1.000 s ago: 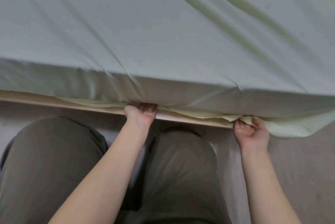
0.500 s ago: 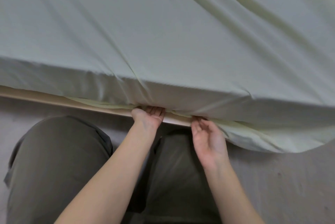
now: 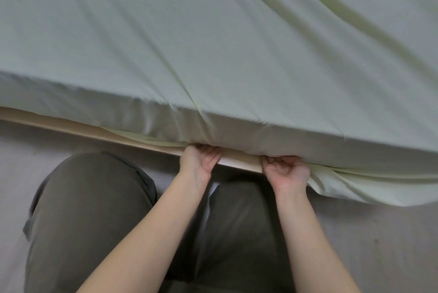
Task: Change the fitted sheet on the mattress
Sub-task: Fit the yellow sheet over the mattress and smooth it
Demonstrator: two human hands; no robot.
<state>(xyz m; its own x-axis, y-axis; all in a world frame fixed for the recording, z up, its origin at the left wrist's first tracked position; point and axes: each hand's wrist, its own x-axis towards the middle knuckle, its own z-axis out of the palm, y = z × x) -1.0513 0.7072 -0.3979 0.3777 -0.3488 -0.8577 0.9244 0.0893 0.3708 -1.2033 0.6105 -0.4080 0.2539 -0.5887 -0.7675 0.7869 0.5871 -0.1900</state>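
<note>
The left hand [image 3: 201,160] lies palm up, its fairly straight fingers slid under the mattress [image 3: 296,137] edge, tips hidden. Just beside it, the right hand [image 3: 285,172], also palm up, curls its fingers round the hem of the pale green cotton fitted sheet [image 3: 213,44]. That one sheet covers the single mattress, and to the right its loose edge hangs over the beige wooden bed frame [image 3: 71,127]. Two olive trouser legs [image 3: 90,221] are below, over the grey floor [image 3: 379,245].

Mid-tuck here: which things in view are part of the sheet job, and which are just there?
Job: pale green fitted sheet; light wooden bed frame; left hand; right hand, its grip on the sheet's loose edge.
Just there: grey floor; olive trousers.
</note>
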